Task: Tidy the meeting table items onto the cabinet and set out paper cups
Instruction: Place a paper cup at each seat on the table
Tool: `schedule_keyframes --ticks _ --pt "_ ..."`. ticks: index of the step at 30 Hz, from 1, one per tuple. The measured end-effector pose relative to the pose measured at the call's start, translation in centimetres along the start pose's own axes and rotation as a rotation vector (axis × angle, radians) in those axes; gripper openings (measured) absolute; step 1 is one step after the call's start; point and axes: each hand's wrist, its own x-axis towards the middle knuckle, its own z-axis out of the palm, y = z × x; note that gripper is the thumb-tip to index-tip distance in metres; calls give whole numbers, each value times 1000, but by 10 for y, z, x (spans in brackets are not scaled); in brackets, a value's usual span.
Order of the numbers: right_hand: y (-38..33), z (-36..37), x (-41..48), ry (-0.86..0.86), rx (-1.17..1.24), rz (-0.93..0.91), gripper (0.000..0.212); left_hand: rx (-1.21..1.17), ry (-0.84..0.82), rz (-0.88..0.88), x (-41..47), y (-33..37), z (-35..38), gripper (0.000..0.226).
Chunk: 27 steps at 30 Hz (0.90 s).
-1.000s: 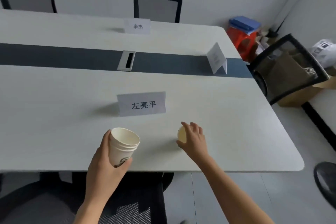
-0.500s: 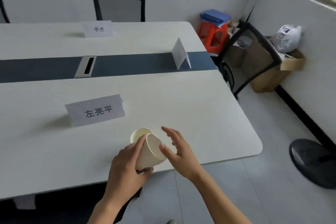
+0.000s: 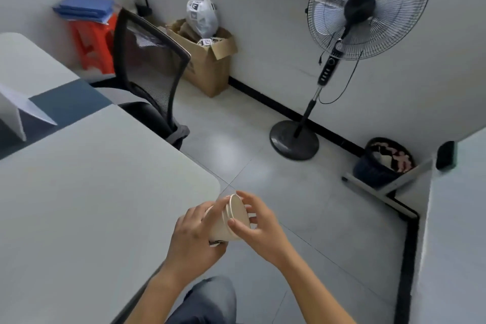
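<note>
Paper cups (image 3: 231,221) gripped by both hands (image 3: 226,231).

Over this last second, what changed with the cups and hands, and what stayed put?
The right hand let go of the single cup it set on the table and came across to the stack of paper cups, now gripping its rim end. The stack, tipped sideways, moved off the table and out over the floor as the view swung right. The left hand kept its hold.
</note>
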Motion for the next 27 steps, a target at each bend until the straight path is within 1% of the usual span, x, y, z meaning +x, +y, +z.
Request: schedule_keyframes --ticks 3,6,8,12,15,19,24,27 --pt "11 -23 22 41 10 21 71 -37 -35 37 35 1 19 81" --pt "20 -47 61 58 5 28 53 -59 -33 73 80 -2 37 70" --pt "23 -65 92 73 5 34 48 -61 -48 87 117 -4 48 68" --pt "21 -115 156 96 -16 44 51 -81 -56 83 199 3 69 66" --pt "22 -157 195 152 -34 46 56 -70 -75 138 261 16 84 65" --pt "40 -194 227 219 17 111 58 -4 -208 204 315 27 109 68" --pt "61 -233 280 169 -19 170 61 20 -299 137 367 28 138 74" --pt "68 -263 326 139 -6 167 54 48 -300 95 412 30 156 76"
